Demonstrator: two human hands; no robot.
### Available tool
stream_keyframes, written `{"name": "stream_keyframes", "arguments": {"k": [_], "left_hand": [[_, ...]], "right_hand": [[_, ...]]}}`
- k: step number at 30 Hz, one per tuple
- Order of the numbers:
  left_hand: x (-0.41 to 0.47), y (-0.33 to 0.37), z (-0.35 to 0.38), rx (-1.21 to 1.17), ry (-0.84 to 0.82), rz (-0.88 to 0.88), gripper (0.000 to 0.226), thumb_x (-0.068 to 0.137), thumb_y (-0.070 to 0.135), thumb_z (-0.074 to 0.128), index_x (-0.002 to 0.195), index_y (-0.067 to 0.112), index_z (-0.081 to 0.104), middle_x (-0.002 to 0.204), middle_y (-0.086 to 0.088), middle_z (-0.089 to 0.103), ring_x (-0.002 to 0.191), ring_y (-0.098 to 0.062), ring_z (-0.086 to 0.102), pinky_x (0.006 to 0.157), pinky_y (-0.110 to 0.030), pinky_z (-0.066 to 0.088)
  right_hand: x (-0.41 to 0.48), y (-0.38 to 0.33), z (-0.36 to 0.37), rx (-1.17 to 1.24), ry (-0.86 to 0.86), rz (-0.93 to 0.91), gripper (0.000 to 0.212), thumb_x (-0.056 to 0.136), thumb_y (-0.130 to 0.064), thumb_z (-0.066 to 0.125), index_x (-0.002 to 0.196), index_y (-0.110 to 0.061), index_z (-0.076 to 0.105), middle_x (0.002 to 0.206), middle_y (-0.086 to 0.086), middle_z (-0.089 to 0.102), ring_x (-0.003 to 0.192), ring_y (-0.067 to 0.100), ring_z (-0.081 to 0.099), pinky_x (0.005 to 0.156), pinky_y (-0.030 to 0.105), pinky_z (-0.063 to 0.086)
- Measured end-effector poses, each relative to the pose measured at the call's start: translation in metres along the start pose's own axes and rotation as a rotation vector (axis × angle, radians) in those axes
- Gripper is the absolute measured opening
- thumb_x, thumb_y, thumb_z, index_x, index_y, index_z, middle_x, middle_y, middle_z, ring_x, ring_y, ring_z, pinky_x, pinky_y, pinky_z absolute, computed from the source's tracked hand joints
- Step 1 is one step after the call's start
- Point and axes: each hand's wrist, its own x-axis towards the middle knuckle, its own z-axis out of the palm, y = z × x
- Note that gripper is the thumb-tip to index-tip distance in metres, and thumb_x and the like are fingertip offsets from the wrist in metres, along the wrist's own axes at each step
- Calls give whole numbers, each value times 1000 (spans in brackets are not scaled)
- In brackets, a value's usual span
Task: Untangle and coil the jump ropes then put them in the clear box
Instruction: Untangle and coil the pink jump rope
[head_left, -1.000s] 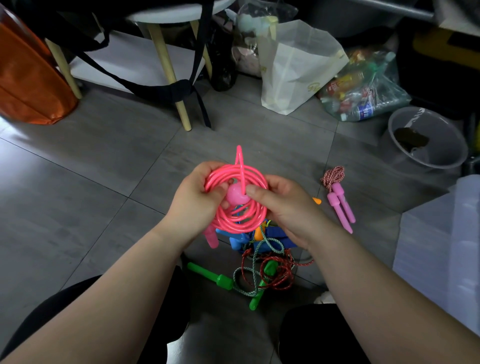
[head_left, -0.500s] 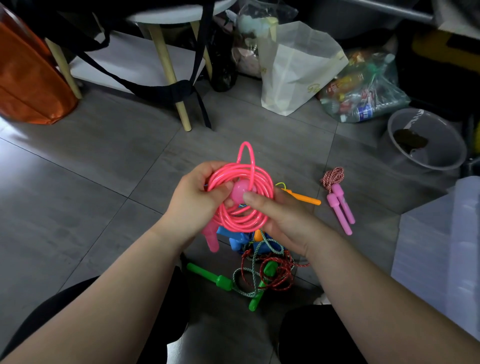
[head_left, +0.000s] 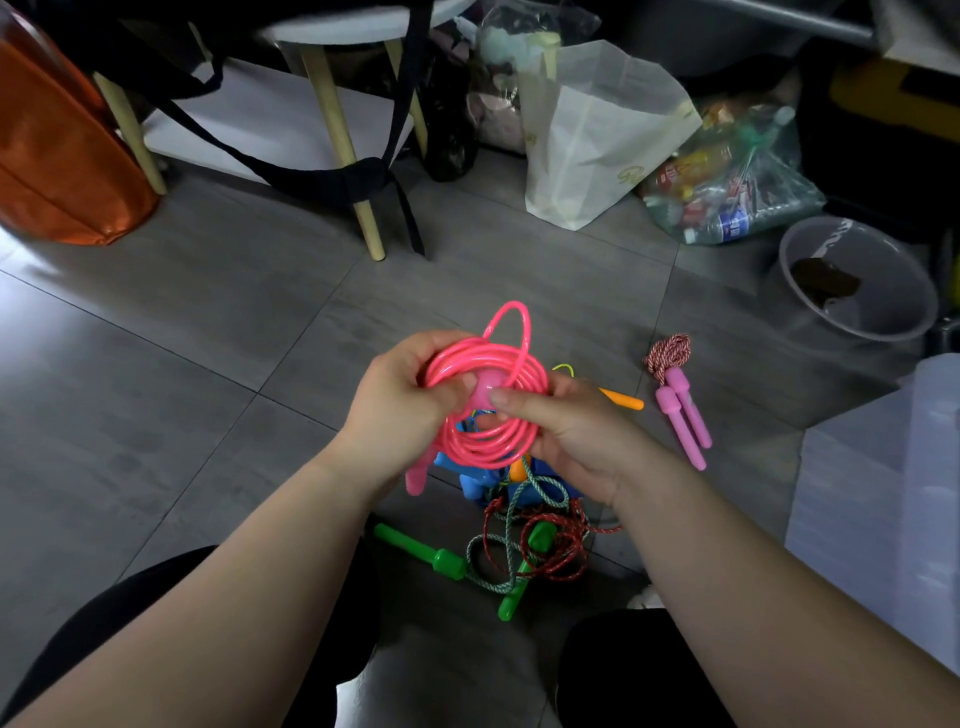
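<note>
I hold a coiled bright pink jump rope (head_left: 485, 439) above the floor. My left hand (head_left: 400, 402) grips the coil's left side, and one pink handle hangs below it. My right hand (head_left: 563, 434) pinches the other pink handle end at the coil's centre. A loose loop sticks up above the coil. Under my hands lies a tangle of ropes (head_left: 524, 540) with green handles, a red cord and blue handles. A coiled rope with light pink handles (head_left: 680, 402) lies to the right. An orange handle (head_left: 621, 399) pokes out beside my right hand. The clear box (head_left: 883, 499) stands at the far right.
A grey bucket (head_left: 857, 283) stands at the back right, next to a plastic bag of bottles (head_left: 727, 176) and a white bag (head_left: 592, 135). A stool with wooden legs (head_left: 358, 176) and black straps is behind, with an orange bag (head_left: 57, 150) at the left.
The upright loop above the coil has widened and tipped to the right. My right hand shifted down and right, uncovering the orange handle.
</note>
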Motion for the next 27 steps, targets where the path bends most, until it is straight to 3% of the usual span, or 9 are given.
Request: {"name": "stream_keyframes", "arguments": {"k": [4,7,11,16,20,22,24,27], "left_hand": [[1,-1,2,-253,-45,-60,29,85,-9,50,88,17,61,67,6,67,60,-6,62,57,-18,53],[3,-4,2,-337,-90,-96,25,85,-9,49,91,12,61,74,-5,63,59,-8,59,58,-16,52],[3,-9,3,-216,-86,-65,28,86,-8,50,87,18,62,69,3,64,58,-2,59,62,-14,50],[3,-9,5,-173,-68,-37,31,84,-5,55,84,25,63,78,1,66,67,-6,62,74,-24,51],[3,-7,5,-168,-40,-18,33,79,-4,63,82,29,64,76,5,66,65,-2,62,69,-23,52],[2,-6,5,-166,-61,-43,30,74,5,67,79,34,66,72,5,68,60,-9,63,57,-28,54],[2,-7,4,-199,-30,-91,27,80,2,63,84,29,64,70,4,68,53,-10,62,47,-27,54],[8,-7,-1,-217,55,-119,23,86,-5,52,92,16,59,78,-2,64,63,-15,61,56,-29,54]], "right_hand": [[-3,-1,4,61,-89,-37,29,77,-13,60,104,-2,58,84,9,64,72,15,64,74,25,54],[-4,-3,4,84,-91,-32,47,66,-19,62,109,1,57,86,11,65,71,14,66,72,24,55],[1,1,4,77,15,24,47,79,-7,63,122,4,47,100,15,63,80,21,63,78,29,54],[1,-2,6,56,143,13,29,74,-4,68,98,-6,52,84,8,63,71,19,61,79,33,51],[0,0,7,-69,283,-16,23,73,1,69,73,-14,52,69,3,59,62,18,56,67,31,47],[1,1,7,-109,301,-19,22,74,3,67,71,-14,53,68,3,58,62,19,55,68,32,46],[-1,1,8,-81,198,-7,16,78,1,64,76,-13,56,69,4,60,63,18,57,68,30,49],[-5,-9,5,-2,43,-46,10,86,-13,54,77,-14,58,61,-2,65,55,9,61,61,25,54]]}}
